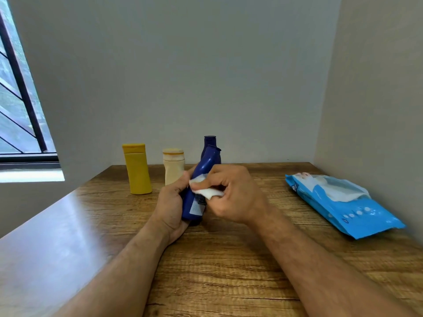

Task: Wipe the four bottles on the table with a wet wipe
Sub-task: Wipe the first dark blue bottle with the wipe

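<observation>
My left hand (170, 202) grips a dark blue bottle (202, 170) around its lower body and holds it tilted above the table's middle. My right hand (233, 193) presses a folded white wet wipe (207, 191) against the bottle's side. Behind it, a second dark blue bottle (210, 141) stands upright, mostly hidden. A cream bottle (173, 167) stands to its left, and a yellow bottle (137, 168) stands further left. Both are upright near the far edge.
A blue pack of wet wipes (343, 207) lies at the right of the wooden table (217, 271), with a wipe sticking out of its opening. Walls close in behind and on the right. A window (18, 110) is at the left.
</observation>
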`<move>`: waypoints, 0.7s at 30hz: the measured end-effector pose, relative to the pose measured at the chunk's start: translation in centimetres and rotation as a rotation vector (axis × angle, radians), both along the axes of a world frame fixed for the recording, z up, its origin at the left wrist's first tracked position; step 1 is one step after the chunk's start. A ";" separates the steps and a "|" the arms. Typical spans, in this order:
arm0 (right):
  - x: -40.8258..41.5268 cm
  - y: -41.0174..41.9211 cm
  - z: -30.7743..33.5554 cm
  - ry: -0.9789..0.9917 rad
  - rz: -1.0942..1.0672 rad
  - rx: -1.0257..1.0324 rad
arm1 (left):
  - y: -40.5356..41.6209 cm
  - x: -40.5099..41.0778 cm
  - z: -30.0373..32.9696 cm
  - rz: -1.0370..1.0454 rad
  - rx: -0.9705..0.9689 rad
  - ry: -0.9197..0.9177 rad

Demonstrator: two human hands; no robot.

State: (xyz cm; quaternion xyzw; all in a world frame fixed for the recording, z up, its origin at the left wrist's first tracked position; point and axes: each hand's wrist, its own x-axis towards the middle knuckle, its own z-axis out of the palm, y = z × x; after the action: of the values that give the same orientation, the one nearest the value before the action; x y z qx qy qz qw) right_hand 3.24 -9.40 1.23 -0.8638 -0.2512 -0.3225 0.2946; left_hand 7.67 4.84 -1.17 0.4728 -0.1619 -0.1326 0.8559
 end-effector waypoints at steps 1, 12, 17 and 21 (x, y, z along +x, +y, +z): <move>-0.1 0.1 0.0 0.035 0.015 -0.041 | 0.0 0.0 0.1 -0.006 -0.018 0.015; 0.3 -0.2 0.5 -0.132 -0.305 0.154 | -0.2 -0.1 0.0 0.035 0.132 -0.082; 0.2 -0.2 0.3 -0.106 -0.244 0.044 | -0.2 -0.2 0.0 0.036 0.136 -0.142; 0.4 -0.2 0.3 -0.141 -0.236 0.033 | -0.1 -0.2 -0.1 0.034 0.185 -0.276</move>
State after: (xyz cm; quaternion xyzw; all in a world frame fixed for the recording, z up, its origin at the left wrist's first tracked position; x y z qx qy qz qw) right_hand 3.60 -9.56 1.48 -0.8576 -0.1624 -0.4188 0.2503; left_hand 7.47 4.72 -1.22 0.5661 -0.2568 -0.0663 0.7805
